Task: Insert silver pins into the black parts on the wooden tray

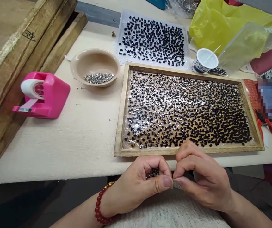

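My left hand (147,180), with a red bead bracelet (99,202) at the wrist, curls around a small bunch of silvery metal pins (154,173). Its thumb and forefinger are pressed together at the tips. My right hand (200,177) pinches close beside the left thumb tip; whatever is between its fingers is too small to make out. Both hands are in front of the table edge, just below a wooden tray (140,153). Many small shiny black pieces (188,110) lie spread over clear film in that tray.
A beige bowl (76,68) holds more metal pins, with a few loose on the table. Behind the tray lies a white sheet (120,38) of black pieces. A pink tape dispenser (57,95), stacked wooden trays (29,53), a white cup (206,60) and a yellow bag (221,22) stand around.
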Tool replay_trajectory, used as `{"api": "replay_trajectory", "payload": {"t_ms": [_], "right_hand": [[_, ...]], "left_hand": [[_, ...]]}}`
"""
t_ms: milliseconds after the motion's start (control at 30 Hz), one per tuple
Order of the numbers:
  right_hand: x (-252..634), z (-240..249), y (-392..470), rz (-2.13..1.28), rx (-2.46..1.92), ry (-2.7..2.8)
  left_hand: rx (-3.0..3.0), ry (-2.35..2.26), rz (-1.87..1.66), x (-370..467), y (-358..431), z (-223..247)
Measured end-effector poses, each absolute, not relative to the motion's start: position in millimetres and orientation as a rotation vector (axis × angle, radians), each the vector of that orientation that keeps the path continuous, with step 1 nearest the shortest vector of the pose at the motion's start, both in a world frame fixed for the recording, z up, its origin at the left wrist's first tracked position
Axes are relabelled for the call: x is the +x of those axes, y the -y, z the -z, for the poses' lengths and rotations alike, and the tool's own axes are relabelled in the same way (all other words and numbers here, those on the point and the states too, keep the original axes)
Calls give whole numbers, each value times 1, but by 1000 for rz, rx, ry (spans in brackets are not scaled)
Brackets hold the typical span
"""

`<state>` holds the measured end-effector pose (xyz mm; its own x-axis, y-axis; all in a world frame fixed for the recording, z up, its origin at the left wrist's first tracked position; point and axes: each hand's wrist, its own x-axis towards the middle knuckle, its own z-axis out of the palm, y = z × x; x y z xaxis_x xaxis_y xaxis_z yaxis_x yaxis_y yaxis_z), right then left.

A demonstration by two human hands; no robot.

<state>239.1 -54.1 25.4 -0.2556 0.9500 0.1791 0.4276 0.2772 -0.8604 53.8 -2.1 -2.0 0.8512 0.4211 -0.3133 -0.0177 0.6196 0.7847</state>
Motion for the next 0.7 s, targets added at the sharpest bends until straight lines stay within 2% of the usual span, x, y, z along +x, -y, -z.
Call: {"api": "replay_trajectory", "payload": {"t_ms": [67, 233, 300, 700], "right_hand": [[245, -24, 53, -845, -1310, 1790], [261, -15, 37, -340, -1571, 2018], [263, -10, 32, -237, -1607, 2136], [257, -10, 27, -179, -1667, 2298]], "left_hand": [[862, -516, -273, 53, 2, 2], [872, -575, -272, 49, 2, 1], [889, -581, -279, 48, 1, 1], [801, -558, -257, 44, 5, 6]]}}
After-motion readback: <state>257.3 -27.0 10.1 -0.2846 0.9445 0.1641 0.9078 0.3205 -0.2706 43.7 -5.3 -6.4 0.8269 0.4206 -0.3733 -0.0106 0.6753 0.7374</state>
